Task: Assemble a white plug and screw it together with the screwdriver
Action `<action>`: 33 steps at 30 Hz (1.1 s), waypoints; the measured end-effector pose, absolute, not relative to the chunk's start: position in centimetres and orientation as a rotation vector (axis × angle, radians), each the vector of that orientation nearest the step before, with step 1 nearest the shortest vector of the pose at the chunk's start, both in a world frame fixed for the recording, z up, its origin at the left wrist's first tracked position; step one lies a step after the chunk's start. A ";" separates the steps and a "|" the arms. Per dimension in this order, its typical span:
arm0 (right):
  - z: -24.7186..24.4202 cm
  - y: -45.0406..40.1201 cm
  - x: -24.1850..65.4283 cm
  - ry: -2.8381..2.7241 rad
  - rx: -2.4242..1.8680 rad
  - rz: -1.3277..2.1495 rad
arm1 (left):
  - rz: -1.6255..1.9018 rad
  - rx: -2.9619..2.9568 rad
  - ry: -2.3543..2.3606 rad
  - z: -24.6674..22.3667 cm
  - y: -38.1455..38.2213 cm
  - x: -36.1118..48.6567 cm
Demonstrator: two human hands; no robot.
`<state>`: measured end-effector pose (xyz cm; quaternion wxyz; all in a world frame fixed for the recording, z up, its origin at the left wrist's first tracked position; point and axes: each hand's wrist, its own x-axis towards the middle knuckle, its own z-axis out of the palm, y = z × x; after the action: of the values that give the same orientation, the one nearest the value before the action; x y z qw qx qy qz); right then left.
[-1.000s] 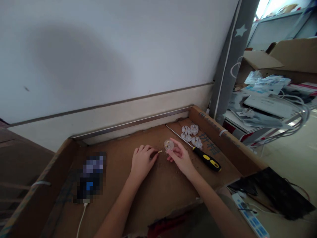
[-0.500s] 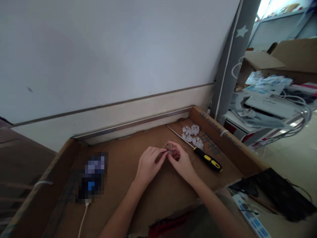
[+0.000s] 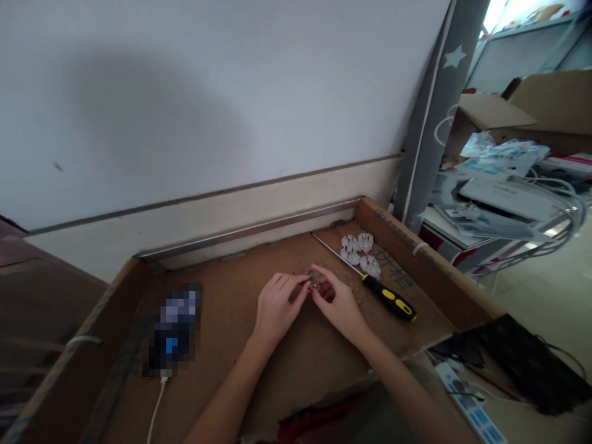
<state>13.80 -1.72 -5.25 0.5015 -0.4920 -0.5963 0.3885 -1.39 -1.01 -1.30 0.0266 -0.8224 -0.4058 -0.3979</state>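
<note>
My left hand [image 3: 276,305] and my right hand [image 3: 340,302] meet over the middle of a shallow cardboard tray [image 3: 430,271]. Between their fingertips sits a small clear plastic plug part [image 3: 316,279], gripped by my right hand. My left hand pinches at its left side; whatever small piece it holds is hidden by the fingers. A screwdriver [image 3: 387,296] with a black and yellow handle lies just right of my right hand. Three more clear plug parts [image 3: 358,250] lie beyond its shaft.
A blurred dark device [image 3: 173,330] with a white cable lies at the tray's left. A grey post [image 3: 435,111] rises behind the tray's right corner. Boxes, packets and cables fill shelves at the right. A white power strip [image 3: 467,404] and black sheet lie at lower right.
A second ago my left hand held a small pin apart from the plug part in my right hand. The hands have since come together, and the pin is hidden at the part.
</note>
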 end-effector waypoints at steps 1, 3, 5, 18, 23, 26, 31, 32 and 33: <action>-5.3 -1.7 13.8 -1.444 -1.190 0.937 | -1.221 -2.546 -1.255 -1.3 -1.0 -1.4; -5.3 -1.7 13.8 -1.452 -1.193 0.935 | -1.221 -2.553 -1.251 -1.4 -1.0 -1.4; -5.3 -1.7 13.8 -1.460 -1.194 0.933 | -1.232 -2.566 -1.252 -1.5 -1.1 -1.4; -5.0 -1.8 13.7 -1.466 -1.152 0.976 | -1.171 -2.514 -1.211 -1.3 -0.9 -1.6; -4.9 -1.9 13.8 -1.460 -1.169 0.968 | -1.148 -2.511 -1.190 -1.2 -1.0 -1.5; -4.8 -1.9 13.7 -1.447 -1.161 0.983 | -1.103 -2.507 -1.176 -1.3 -1.1 -1.3; -4.8 -1.7 13.6 -1.363 -1.089 1.105 | -1.249 -2.542 -1.309 -1.5 -0.9 -1.4; -4.8 -1.6 13.6 -1.337 -1.072 1.133 | -1.334 -2.523 -1.369 -1.5 -0.8 -1.4; -4.8 -1.6 13.7 -1.313 -1.057 1.154 | -1.417 -2.498 -1.433 -1.5 -0.8 -1.5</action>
<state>13.68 -1.59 -4.78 0.5220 -0.4414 -0.5481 0.4818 -1.50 -0.79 -1.49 -0.0342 -0.7778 -0.4463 -0.4412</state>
